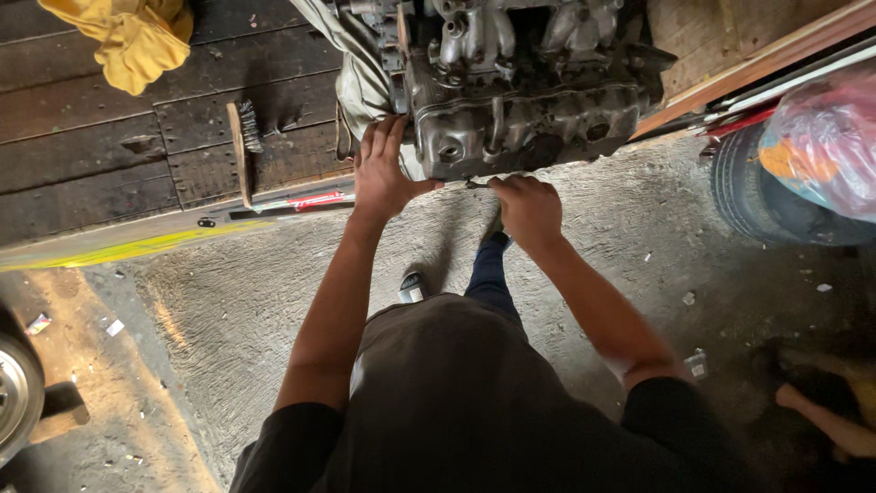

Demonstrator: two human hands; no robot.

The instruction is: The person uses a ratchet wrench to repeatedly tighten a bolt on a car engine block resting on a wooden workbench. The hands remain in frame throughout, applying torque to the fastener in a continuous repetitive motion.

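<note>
A: What is seen along the wooden platform, taken from its left end?

B: A yellow cloth is heaped at the far left corner. A wire brush is laid near the front edge, bristles turned right. Past it, a grey engine block is set at the platform's front edge, overhanging the concrete floor.

A: How is the engine block being handled?

B: The left hand is pressed flat against the block's left front corner, fingers spread and extended upward, nothing enclosed. It is judged that the block is being steadied. The right hand is curled shut just beneath the lower front edge, around a small dark tool whose tip shows to the left of the knuckles. What kind of tool it is cannot be told.

A: Which step is judged to be in hand?

B: A fastener along the bottom edge appears to be worked, though the fastener itself is hidden. For the next move, firm bracing from the left hand is called for, and the tool must be kept seated squarely while it is turned.

A: And further right?

B: A tyre is stood on the floor, with a plastic bag resting over it.
</note>
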